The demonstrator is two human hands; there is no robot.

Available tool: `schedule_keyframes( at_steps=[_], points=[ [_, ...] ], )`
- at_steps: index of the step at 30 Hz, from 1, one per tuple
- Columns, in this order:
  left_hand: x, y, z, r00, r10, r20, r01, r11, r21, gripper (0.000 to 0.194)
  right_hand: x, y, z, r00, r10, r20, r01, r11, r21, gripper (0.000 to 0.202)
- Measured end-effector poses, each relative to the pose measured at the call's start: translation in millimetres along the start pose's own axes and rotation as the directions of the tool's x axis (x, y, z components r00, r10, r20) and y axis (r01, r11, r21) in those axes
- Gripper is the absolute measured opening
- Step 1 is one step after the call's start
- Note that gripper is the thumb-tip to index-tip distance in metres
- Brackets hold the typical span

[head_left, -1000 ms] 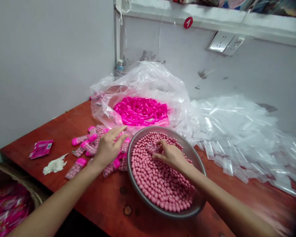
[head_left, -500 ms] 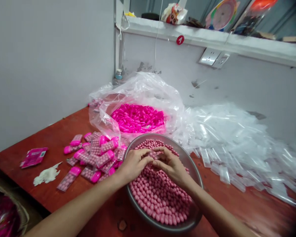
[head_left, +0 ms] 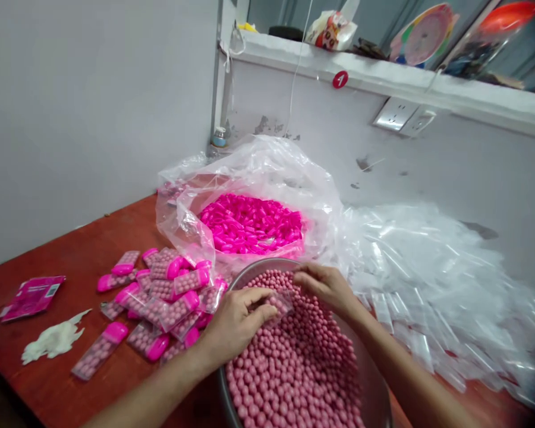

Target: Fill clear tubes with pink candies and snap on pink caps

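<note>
Over a metal bowl (head_left: pixel 378 386) of pink beads (head_left: pixel 289 362), my left hand (head_left: pixel 238 321) pinches a small clear container (head_left: pixel 280 307) with some beads inside. My right hand (head_left: pixel 327 288) is just right of it, over the back of the bowl, its fingers bent and the thumb close to them; whether a bead is between them is too small to tell. Left of the bowl lies a pile of bead-filled containers (head_left: pixel 172 312) with pink caps. Behind the bowl, bright pink caps (head_left: pixel 254 223) fill an open plastic bag (head_left: pixel 289 160).
Many clear containers (head_left: pixel 428 261) are heaped on the red table (head_left: pixel 129 232) at the right. A pink packet (head_left: pixel 33 297) and a white scrap (head_left: pixel 56 337) lie at the left. A shelf (head_left: pixel 383 71) runs along the wall.
My hands have moved apart; the right one has shifted away from the container, which remains in my left hand. The view has shifted, and the bowl appears lower and larger.
</note>
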State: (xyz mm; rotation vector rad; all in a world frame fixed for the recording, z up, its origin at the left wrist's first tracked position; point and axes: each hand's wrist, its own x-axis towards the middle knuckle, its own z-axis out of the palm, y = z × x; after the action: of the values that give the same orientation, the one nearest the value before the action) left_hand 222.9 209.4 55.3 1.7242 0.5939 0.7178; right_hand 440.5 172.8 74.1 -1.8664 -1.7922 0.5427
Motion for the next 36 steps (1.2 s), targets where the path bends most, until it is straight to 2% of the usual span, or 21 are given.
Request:
schedule_keyframes(
  at_steps=[3, 6, 8, 11, 15, 18, 21, 25, 26, 27, 29, 32, 36],
  points=[
    [0, -1, -0.7, 0.999, -0.025, -0.021, 0.025, 0.999, -0.031, 0.02, 65, 16, -1, 0.992, 0.058, -0.111, -0.086, 0.959, -0.271, 0.031],
    [0, -2, -1.7, 0.997, -0.049, -0.061, 0.048, 0.999, -0.015, 0.019, 131, 28, 13, 0.986, 0.096, -0.139, -0.141, 0.92, -0.365, 0.024],
    [0, -2, -2.0, 0.996, -0.053, -0.073, 0.052, 0.999, -0.007, 0.018, 167, 33, 25, 0.978, 0.141, -0.155, -0.194, 0.889, -0.415, 0.023],
    [0, -1, -2.2, 0.997, -0.053, -0.054, 0.054, 0.998, 0.014, 0.015, 199, 36, 42, 0.962, 0.217, -0.167, -0.271, 0.844, -0.463, 0.024],
    [-1, 0, -2.1, 0.997, -0.051, -0.055, 0.052, 0.998, 0.021, 0.013, 210, 39, 46, 0.955, 0.254, -0.156, -0.298, 0.832, -0.469, 0.024],
    [-1, -1, -2.0, 0.997, -0.027, -0.075, 0.027, 1.0, -0.004, 0.016, 198, 38, 33, 0.964, 0.224, -0.143, -0.265, 0.865, -0.426, 0.027],
    [-1, -2, -1.7, 0.996, -0.015, -0.093, 0.013, 1.0, -0.012, 0.017, 166, 30, 13, 0.983, 0.161, -0.09, -0.182, 0.925, -0.333, 0.027],
    [-2, -1, -1.0, 0.995, 0.015, -0.102, -0.012, 1.0, 0.028, 0.019, 89, 2, -6, 1.0, 0.024, -0.007, -0.025, 0.993, -0.118, 0.03],
    [-3, -1, -0.7, 0.995, 0.034, -0.099, -0.029, 0.999, 0.043, 0.02, 68, -7, -8, 0.997, -0.07, 0.01, 0.07, 0.997, 0.035, 0.029],
    [-3, -1, -0.3, 0.994, 0.052, -0.095, -0.047, 0.997, 0.062, 0.02, 48, -16, -8, 0.99, -0.14, 0.004, 0.138, 0.98, 0.143, 0.027],
    [-3, -3, 0.6, 0.993, 0.075, -0.094, -0.065, 0.992, 0.108, 0.021, 14, -32, -6, 0.972, -0.236, -0.006, 0.231, 0.945, 0.232, 0.023],
    [-3, -6, 2.1, 0.993, 0.09, -0.081, -0.078, 0.986, 0.145, 0.023, -16, -49, 3, 0.948, -0.315, -0.036, 0.317, 0.939, 0.134, 0.02],
    [-5, -9, 3.6, 0.992, 0.105, -0.07, -0.091, 0.979, 0.184, 0.022, -33, -53, 14, 0.936, -0.345, -0.071, 0.346, 0.938, 0.005, 0.015]
  ],
)
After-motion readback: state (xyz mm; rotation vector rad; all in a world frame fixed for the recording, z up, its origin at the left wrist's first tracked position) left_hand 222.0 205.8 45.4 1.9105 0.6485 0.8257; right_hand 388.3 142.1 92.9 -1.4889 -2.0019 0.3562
